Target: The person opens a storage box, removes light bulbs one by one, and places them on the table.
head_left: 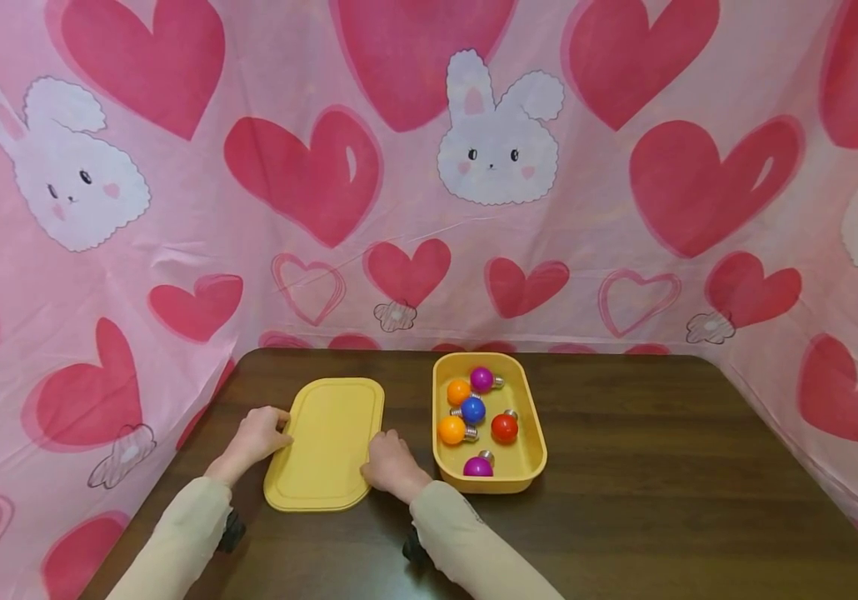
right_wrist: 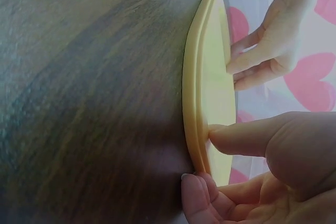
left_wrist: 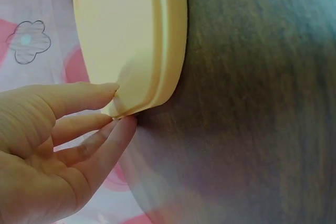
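Observation:
A flat yellow lid (head_left: pixel 326 442) with rounded corners lies on the left part of the dark wooden table. My left hand (head_left: pixel 259 433) pinches its left edge; in the left wrist view the thumb (left_wrist: pixel 100 94) rests on top and the fingertips are at the rim. On the opposite side, my right hand (head_left: pixel 393 463) grips the right edge, its thumb (right_wrist: pixel 226 139) over the top and its fingers (right_wrist: pixel 198 195) curled at the rim. To the right of that hand stands a yellow box (head_left: pixel 537 454) holding several coloured light bulbs.
Inside the box are a red bulb (head_left: pixel 505 428), a blue bulb (head_left: pixel 473 410), two orange bulbs and two purple bulbs. The wooden table (head_left: pixel 661 467) extends to the right. Behind it hangs a pink cloth (head_left: pixel 414 217) printed with hearts and rabbits.

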Demonstrator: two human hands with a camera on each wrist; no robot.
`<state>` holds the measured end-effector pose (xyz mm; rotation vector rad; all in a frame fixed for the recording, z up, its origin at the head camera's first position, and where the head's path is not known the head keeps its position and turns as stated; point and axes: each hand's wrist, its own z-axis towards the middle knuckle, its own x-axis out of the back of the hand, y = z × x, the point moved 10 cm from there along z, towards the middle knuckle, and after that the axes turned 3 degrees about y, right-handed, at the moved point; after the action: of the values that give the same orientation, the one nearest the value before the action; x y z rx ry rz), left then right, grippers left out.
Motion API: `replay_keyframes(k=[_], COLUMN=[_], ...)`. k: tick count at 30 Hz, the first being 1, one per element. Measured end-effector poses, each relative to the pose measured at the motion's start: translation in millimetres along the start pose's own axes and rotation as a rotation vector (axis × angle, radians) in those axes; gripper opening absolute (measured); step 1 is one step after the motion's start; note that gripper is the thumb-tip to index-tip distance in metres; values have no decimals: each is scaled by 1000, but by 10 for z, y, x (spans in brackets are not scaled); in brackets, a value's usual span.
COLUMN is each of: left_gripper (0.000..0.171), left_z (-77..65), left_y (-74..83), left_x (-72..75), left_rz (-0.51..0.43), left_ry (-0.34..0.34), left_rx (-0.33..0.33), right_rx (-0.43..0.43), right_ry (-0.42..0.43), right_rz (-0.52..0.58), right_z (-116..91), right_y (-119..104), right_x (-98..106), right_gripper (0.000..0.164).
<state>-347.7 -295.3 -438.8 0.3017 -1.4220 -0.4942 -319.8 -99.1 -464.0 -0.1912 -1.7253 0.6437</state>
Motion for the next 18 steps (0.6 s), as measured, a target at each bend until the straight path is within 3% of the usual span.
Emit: replay_keyframes(k=[5, 12, 18], left_gripper=[11, 31, 34], left_z=[-10, -23, 20], left_y=[-10, -40, 15], left_x=[21, 28, 91], left_rz=[-5, -20, 4], left_ry=[30, -12, 33], left_rx=[-60, 30, 6], right_rx=[13, 77, 56], right_ry=[-8, -3, -27], right_rz=[4, 11, 46], right_z=[-13, -84, -154], right_y=[12, -28, -45], right_x=[13, 106, 231], right_gripper=[22, 28, 39])
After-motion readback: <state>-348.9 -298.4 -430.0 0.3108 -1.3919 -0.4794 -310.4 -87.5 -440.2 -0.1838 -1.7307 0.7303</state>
